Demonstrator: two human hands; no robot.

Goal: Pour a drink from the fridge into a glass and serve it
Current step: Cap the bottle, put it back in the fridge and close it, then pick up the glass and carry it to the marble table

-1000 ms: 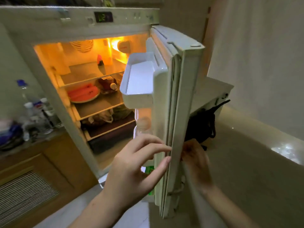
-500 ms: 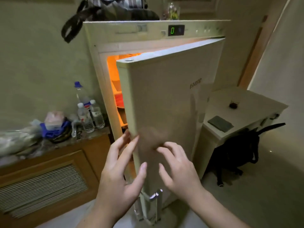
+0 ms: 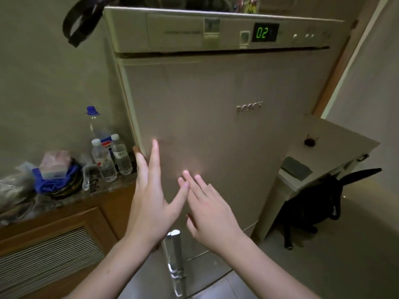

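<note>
A cream fridge (image 3: 216, 117) fills the middle of the view with its door closed; a green display (image 3: 265, 32) on top reads 02. My left hand (image 3: 151, 197) is flat against the door near its left edge, fingers spread. My right hand (image 3: 209, 208) is open beside it, fingertips at the door. Neither hand holds anything. A silver door handle (image 3: 176, 253) stands below my hands. A small glass (image 3: 311, 140) with a dark base sits on the white desk at the right.
A wooden counter (image 3: 64, 203) at the left holds three water bottles (image 3: 108, 156), a blue bag and clutter. A white desk (image 3: 336, 147) stands right of the fridge, with a dark pad on it and a black bag (image 3: 313, 203) underneath. Black straps hang from the fridge top.
The fridge door swung from wide open to fully closed. Both hands went from gripping the door's edge to lying flat on its front.
</note>
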